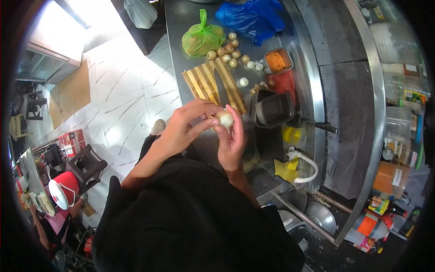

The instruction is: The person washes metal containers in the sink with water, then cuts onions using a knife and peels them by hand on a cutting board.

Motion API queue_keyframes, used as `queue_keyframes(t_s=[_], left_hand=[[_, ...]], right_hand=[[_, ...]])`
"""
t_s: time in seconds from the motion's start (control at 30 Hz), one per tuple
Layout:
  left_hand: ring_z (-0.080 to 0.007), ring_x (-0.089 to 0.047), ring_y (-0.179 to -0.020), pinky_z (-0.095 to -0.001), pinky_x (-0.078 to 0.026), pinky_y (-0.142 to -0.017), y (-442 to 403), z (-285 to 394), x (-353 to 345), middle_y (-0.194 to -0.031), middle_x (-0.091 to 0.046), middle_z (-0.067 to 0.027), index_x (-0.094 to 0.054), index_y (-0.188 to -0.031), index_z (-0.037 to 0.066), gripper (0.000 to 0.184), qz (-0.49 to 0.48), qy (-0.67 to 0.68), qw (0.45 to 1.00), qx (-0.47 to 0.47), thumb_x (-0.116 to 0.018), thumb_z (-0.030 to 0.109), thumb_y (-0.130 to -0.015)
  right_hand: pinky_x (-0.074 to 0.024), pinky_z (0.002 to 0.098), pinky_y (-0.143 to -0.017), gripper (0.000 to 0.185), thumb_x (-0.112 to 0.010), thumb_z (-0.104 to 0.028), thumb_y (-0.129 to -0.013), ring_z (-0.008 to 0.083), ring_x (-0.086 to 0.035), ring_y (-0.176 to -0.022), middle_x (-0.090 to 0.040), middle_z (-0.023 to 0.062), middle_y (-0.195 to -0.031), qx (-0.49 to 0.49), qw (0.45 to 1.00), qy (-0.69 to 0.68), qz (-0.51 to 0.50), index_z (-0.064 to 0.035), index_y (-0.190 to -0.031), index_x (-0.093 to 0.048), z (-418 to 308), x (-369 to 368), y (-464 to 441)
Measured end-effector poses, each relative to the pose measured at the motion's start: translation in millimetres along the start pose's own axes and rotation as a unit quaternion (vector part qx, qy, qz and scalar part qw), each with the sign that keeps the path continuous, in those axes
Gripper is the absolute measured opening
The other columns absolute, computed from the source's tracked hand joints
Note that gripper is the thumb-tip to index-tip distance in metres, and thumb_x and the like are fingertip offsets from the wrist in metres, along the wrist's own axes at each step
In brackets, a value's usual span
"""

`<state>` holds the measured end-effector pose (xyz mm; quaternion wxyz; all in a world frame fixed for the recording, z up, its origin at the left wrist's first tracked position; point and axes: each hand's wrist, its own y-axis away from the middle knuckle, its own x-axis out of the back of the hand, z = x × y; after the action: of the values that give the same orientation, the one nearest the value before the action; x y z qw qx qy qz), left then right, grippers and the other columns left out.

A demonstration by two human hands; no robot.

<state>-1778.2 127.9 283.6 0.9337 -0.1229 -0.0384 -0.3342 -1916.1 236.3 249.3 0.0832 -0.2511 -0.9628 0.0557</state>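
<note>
In front of my body, an onion (225, 119) is held between my two hands; its pale flesh shows beside some brown skin. My left hand (192, 119) pinches it from the left with thumb and fingers. From below and the right, my right hand (232, 141) grips the same onion. Just beyond the hands lies a striped wooden cutting board (199, 80), with a knife (220, 86) resting on it. Several unpeeled onions (233, 52) are grouped past the board. A peeled white onion (244, 82) sits at the board's right edge.
A green bag (204, 38) and a blue bag (253, 18) lie at the far end. Shredded orange food fills a container (290, 63). Right of my hands are a dark bin (275, 109) and a white faucet (308, 165). Another person (59, 222) is at lower left.
</note>
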Motion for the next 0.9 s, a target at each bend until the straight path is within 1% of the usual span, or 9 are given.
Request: queue_keyframes(t_s=[0.1, 0.17, 0.3, 0.4, 0.43, 0.57, 0.67, 0.8, 0.9], left_hand=[[-0.0277, -0.07, -0.093, -0.0351, -0.056, -0.081, 6, -7, 2, -0.109, -0.072, -0.0129, -0.073, -0.114, 0.002, 0.025, 0.003, -0.009, 1.0, -0.018, -0.074, 0.007, -0.09], [-0.0274, -0.07, -0.091, -0.035, -0.056, -0.08, 10, -12, -1, -0.104, -0.073, -0.0127, -0.074, -0.109, 0.001, 0.021, 0.018, -0.013, 0.999, -0.035, -0.075, 0.005, -0.089], [-0.0275, -0.071, -0.09, -0.034, -0.056, -0.079, 10, -6, 1, -0.101, -0.072, -0.0134, -0.073, -0.105, 0.001, 0.017, 0.025, -0.013, 0.998, -0.048, -0.075, 0.003, -0.088], [-0.028, -0.069, -0.09, -0.0349, -0.055, -0.08, 10, -9, 2, -0.1, -0.069, -0.0135, -0.068, -0.104, 0.002, 0.018, 0.031, -0.036, 0.995, -0.086, -0.074, 0.002, -0.087], [-0.0283, -0.068, -0.089, -0.0356, -0.054, -0.079, 10, -10, 4, -0.099, -0.067, -0.0132, -0.066, -0.104, 0.002, 0.019, 0.016, -0.037, 0.996, -0.084, -0.074, 0.003, -0.087], [-0.0294, -0.061, -0.086, -0.0385, -0.051, -0.078, 8, -5, 14, -0.094, -0.059, -0.0123, -0.058, -0.103, 0.002, 0.022, -0.045, -0.029, 0.997, -0.055, -0.072, 0.005, -0.087], [-0.0302, -0.058, -0.084, -0.0393, -0.049, -0.076, 8, -5, 15, -0.091, -0.055, -0.0122, -0.055, -0.102, 0.002, 0.022, -0.059, -0.028, 0.997, -0.052, -0.071, 0.006, -0.087], [-0.031, -0.057, -0.081, -0.0399, -0.048, -0.074, 9, -3, 23, -0.089, -0.053, -0.013, -0.054, -0.102, 0.001, 0.022, -0.076, -0.035, 0.996, -0.039, -0.07, 0.007, -0.088], [-0.0231, -0.062, -0.084, -0.0367, -0.051, -0.075, 9, -1, 31, -0.092, -0.058, -0.0106, -0.055, -0.105, -0.001, 0.021, -0.075, -0.012, 0.996, 0.056, -0.07, 0.007, -0.092]], right_hand=[[-0.052, 0.0336, -0.091, 0.058, -0.074, -0.029, -0.096, 0.0225, -0.067, -0.105, -0.068, 0.0162, -0.118, 0.007, 1.0, 0.016, -0.007, 0.0022, -0.141, -0.053, -3, -2, 3], [-0.0522, 0.0343, -0.091, 0.062, -0.076, -0.031, -0.094, 0.0242, -0.067, -0.105, -0.068, 0.0168, -0.119, 0.003, 0.999, 0.042, -0.003, 0.0023, -0.141, -0.052, -4, 0, 5], [-0.0527, 0.0363, -0.091, 0.063, -0.078, -0.028, -0.092, 0.0289, -0.068, -0.106, -0.067, 0.0189, -0.12, 0.043, 0.991, 0.128, -0.011, 0.0015, -0.141, -0.052, -15, 4, 2], [-0.0532, 0.0378, -0.09, 0.06, -0.079, -0.026, -0.091, 0.0312, -0.068, -0.108, -0.066, 0.0201, -0.122, 0.067, 0.978, 0.193, -0.034, 0.0011, -0.139, -0.054, -25, 7, -2], [-0.0533, 0.0381, -0.09, 0.059, -0.079, -0.024, -0.091, 0.0316, -0.067, -0.109, -0.066, 0.0204, -0.122, 0.073, 0.975, 0.206, -0.042, 0.001, -0.138, -0.054, -27, 8, -3], [-0.0536, 0.0383, -0.09, 0.051, -0.077, -0.017, -0.092, 0.0331, -0.068, -0.109, -0.066, 0.0209, -0.122, 0.059, 0.976, 0.197, -0.068, 0.0013, -0.135, -0.056, -35, 9, -2], [-0.0538, 0.0375, -0.089, 0.048, -0.074, -0.012, -0.092, 0.0313, -0.069, -0.106, -0.067, 0.0201, -0.12, 0.09, 0.974, 0.197, -0.066, 0.0016, -0.134, -0.056, -33, 4, -1], [-0.054, 0.0375, -0.089, 0.046, -0.073, -0.011, -0.093, 0.028, -0.069, -0.105, -0.068, 0.0194, -0.12, 0.039, 0.988, 0.135, -0.068, 0.002, -0.134, -0.057, -32, -3, 4], [-0.0542, 0.0378, -0.089, 0.047, -0.074, -0.012, -0.093, 0.027, -0.069, -0.106, -0.068, 0.0194, -0.121, 0.023, 0.989, 0.124, -0.074, 0.0017, -0.135, -0.056, -29, -5, 6]])
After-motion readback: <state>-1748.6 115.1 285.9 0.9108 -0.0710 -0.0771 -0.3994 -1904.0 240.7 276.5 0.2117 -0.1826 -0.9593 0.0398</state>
